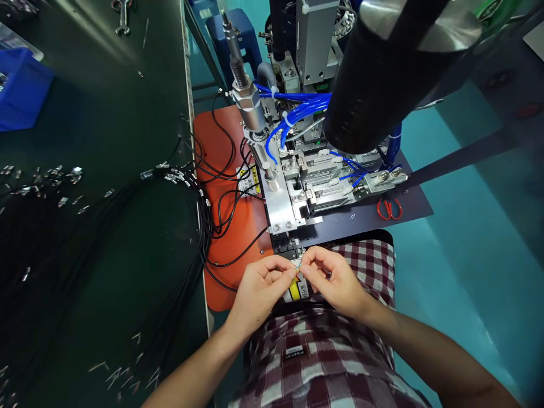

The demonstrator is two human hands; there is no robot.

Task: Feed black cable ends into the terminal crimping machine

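In front of my lap, my left hand [261, 289] and my right hand [338, 283] meet fingertip to fingertip, both closed in a pinch. Between them shows a tiny, thin, light-coloured piece [298, 266], too small for me to name. Just beyond the fingers lies the front end of a metal machine fixture [283, 218]. A yellow and white label [296, 290] shows below the fingertips. Black cables [236, 198] run over the orange plate [229, 292] to the left of my hands.
A thick bundle of black cables [204, 226] with metal ends hangs over the edge of the dark table [106, 272]. A blue bin [25, 93] and a wrench [123, 17] are farther back. Red-handled scissors [389, 209] lie right of the machine. A large black cylinder [378, 85] overhangs it.
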